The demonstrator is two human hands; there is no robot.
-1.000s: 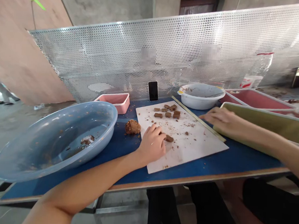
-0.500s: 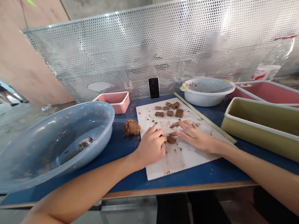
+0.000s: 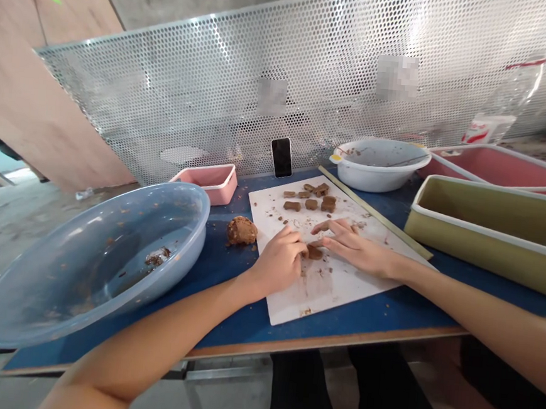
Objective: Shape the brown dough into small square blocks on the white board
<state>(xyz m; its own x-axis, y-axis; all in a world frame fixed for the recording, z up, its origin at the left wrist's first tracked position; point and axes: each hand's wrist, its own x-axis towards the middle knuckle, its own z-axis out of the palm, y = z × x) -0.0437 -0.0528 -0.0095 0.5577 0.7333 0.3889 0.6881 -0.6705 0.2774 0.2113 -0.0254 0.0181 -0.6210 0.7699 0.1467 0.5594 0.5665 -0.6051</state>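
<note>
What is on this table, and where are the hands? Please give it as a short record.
Left hand: curled beside a brown clay piece; grip unclear
Right hand: fingers spread, near the same piece
Surface: white board on a blue table
On board, farther back: smaller clay pieces
Left of board: clay lump, blue basin
Right of board: olive tub
Behind board: phone, propped upright

From where I stand I can't read a single word or number, the nearest thing to print being a red marking [image 3: 478, 133] on the white label [image 3: 500, 126] around the clear bottle [image 3: 517, 91] beyond the pink tray [image 3: 507, 167], too blurred to make out.
</note>
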